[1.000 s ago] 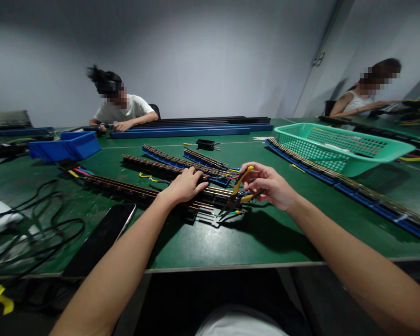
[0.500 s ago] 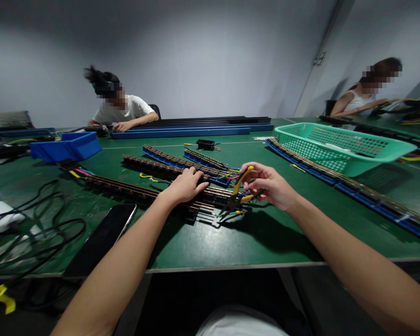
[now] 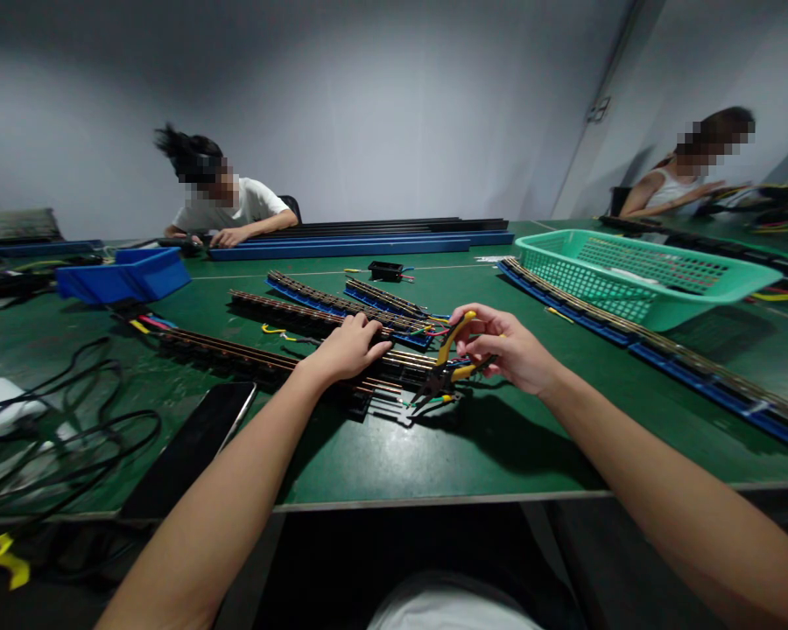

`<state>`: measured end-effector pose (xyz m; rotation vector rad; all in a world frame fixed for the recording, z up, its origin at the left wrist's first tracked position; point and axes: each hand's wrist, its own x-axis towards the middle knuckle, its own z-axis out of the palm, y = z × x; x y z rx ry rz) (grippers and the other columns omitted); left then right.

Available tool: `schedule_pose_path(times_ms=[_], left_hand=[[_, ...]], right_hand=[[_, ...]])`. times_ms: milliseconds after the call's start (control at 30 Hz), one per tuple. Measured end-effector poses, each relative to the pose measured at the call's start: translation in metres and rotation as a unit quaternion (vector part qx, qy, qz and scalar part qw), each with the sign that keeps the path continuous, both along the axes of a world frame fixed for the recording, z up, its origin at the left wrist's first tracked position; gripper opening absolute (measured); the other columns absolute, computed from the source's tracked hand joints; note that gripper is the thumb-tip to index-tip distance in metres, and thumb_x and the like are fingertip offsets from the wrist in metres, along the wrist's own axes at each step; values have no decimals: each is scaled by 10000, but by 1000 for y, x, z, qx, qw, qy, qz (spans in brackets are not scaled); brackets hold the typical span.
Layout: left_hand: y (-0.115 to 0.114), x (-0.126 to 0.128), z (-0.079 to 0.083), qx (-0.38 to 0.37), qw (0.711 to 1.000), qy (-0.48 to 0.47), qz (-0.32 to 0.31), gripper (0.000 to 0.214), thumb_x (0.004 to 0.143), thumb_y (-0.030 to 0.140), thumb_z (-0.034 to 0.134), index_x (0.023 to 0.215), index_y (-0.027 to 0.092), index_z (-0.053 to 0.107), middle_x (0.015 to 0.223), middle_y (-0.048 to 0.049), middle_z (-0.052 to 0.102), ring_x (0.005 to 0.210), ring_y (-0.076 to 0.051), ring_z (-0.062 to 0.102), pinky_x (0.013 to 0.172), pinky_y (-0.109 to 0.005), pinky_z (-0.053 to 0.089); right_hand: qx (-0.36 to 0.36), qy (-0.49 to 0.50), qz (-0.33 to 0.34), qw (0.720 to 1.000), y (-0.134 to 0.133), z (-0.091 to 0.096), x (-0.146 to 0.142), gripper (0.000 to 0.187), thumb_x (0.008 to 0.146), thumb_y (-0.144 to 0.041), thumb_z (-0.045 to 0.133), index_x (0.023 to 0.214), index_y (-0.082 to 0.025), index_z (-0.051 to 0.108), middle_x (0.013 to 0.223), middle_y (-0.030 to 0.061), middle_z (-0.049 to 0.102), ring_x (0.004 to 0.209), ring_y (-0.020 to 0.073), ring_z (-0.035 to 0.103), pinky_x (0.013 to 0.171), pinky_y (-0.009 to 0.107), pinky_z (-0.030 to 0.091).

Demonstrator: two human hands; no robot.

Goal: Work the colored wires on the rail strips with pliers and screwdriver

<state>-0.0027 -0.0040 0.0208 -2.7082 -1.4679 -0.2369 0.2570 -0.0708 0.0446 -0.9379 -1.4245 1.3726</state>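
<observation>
My left hand [image 3: 349, 348] lies palm down on a long black strip with copper rails [image 3: 236, 354], fingers stretched over its near end. My right hand [image 3: 509, 347] grips yellow-handled pliers [image 3: 447, 363], whose dark jaws point down at short coloured wires [image 3: 433, 401] by the strip's end. More rail strips on blue bases [image 3: 332, 302] lie just behind my hands.
A teal mesh basket [image 3: 636, 276] stands at the right, with a long strip [image 3: 663, 350] beside it. A blue bin [image 3: 124, 273] sits back left. A black phone [image 3: 190, 446] and black cables [image 3: 59, 420] lie near the left edge. Two people sit at the far side.
</observation>
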Motion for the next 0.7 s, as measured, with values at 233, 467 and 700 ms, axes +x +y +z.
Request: schedule_pose_path(times_ms=[233,467,700], left_hand=[[0,-1,0,-1,1000,-5,0,419,999,450,445,1255,151,589,1143,-139,558,1084,-288,540,963,-402,445],[1,-1,-1,2,1000,1,-1,435,1003,449,444,1261,130,588,1156,-150,554,1097,-293,539,970,-400,447],[1,-1,-1,3,1000,0,-3,432,1005,440,447,1267,125,585,1166,-152,556,1101,-289,538,984,-402,442]], right_hand=[[0,-2,-5,1000,0,0,-1,368,606,-165,673,967,-210,620,683,-37,628,445,54,423,319,127,280],[-2,-9,-11,1000,-2,1,-1,378,599,-186,687,969,-203,613,677,-37,627,452,57,424,317,127,289],[-2,-14,-17,1000,-1,1,-2,389,594,-189,677,977,-200,611,676,-37,629,449,55,419,317,122,283]])
